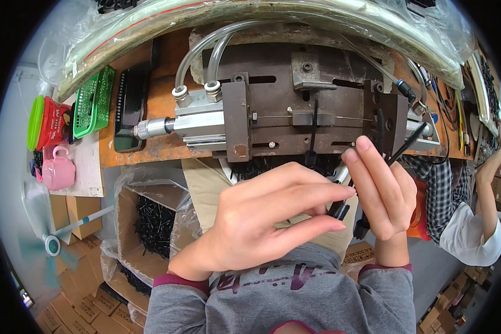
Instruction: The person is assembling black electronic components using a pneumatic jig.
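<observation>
Black, slender and capped with a thick round end, a small piece (338, 210) sits pinched between the thumb and forefinger of the person's left hand (275, 214), held up in front of the table (170, 153), just short of its near edge. That left grip is closed on the capped end, the knuckles turned up toward me. Right beside it the right hand (387, 195) is raised with two fingers stretched upward and close together; its grip is folded around more black pieces, one dark stem (411, 142) slanting out past the fingers and a thick end showing below by the palm. Its thumb I can't make out.

Beyond the hands a dark brown metal fixture (278, 131) is set on the table, a thin wire running through the small block at its middle, and a black strip (315, 125) lies across that block. On its left stands a silver cylinder (203, 131) fed by clear tubes (195, 53). Plastic sheeting (261, 12) bulges along the far edge.

Farther left I see a black tray (129, 106), a green basket (93, 106), a red tub (54, 123) and a pink cup (59, 171). Below, a carton lined with plastic (129, 222) holds a heap of black parts (153, 225), near a teal fan (52, 245). Over on the right, a co-worker's white sleeve (467, 236) shows.
</observation>
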`<move>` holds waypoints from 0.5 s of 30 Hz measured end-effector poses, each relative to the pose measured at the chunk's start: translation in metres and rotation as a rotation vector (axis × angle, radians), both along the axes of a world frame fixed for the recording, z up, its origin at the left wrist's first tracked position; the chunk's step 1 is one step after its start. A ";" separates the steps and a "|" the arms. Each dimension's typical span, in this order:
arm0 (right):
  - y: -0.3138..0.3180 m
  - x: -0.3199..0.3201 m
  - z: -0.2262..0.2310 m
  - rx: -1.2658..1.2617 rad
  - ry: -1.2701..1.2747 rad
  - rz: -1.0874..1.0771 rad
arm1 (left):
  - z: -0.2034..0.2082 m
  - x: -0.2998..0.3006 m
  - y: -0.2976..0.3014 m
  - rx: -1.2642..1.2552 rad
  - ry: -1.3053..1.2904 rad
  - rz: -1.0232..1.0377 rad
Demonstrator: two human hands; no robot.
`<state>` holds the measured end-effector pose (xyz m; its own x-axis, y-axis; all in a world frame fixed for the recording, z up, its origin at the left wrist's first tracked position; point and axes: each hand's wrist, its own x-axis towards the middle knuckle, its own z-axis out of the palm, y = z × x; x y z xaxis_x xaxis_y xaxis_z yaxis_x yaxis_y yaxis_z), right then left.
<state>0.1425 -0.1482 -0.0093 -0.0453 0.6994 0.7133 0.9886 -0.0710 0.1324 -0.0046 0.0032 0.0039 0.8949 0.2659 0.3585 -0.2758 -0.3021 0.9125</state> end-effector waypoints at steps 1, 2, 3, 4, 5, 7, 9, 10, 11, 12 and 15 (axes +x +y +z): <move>-0.001 0.001 0.001 0.010 0.023 -0.008 | 0.000 -0.001 -0.001 0.016 -0.001 0.023; -0.003 0.002 0.002 0.022 0.046 -0.016 | 0.000 -0.003 -0.001 0.093 -0.013 0.076; -0.005 0.003 0.003 0.029 0.086 -0.030 | 0.001 -0.004 0.000 0.169 -0.024 0.124; -0.009 0.004 0.003 0.070 0.136 -0.056 | 0.000 -0.005 0.001 0.245 -0.035 0.172; -0.013 0.007 -0.002 0.121 0.211 -0.091 | -0.004 -0.004 0.001 0.344 -0.023 0.211; -0.017 0.007 -0.007 0.195 0.349 -0.127 | -0.021 -0.001 -0.003 0.392 -0.035 0.250; -0.022 0.004 -0.006 0.194 0.457 -0.141 | -0.029 0.005 -0.007 0.491 -0.009 0.268; -0.024 0.002 -0.005 0.194 0.508 -0.150 | -0.031 0.007 -0.009 0.591 0.017 0.271; -0.026 0.000 -0.002 0.192 0.554 -0.145 | -0.034 0.008 -0.010 0.691 0.045 0.273; -0.026 0.000 -0.003 0.225 0.637 -0.120 | -0.035 0.010 -0.011 0.796 0.073 0.275; -0.024 -0.003 -0.002 0.342 0.878 0.000 | -0.033 0.016 -0.010 0.865 0.090 0.314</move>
<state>0.1390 -0.1723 -0.0116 0.6063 0.4453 0.6588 0.7246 0.0319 -0.6884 0.0118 -0.0067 -0.0291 0.8611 0.1734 0.4780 -0.0045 -0.9374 0.3482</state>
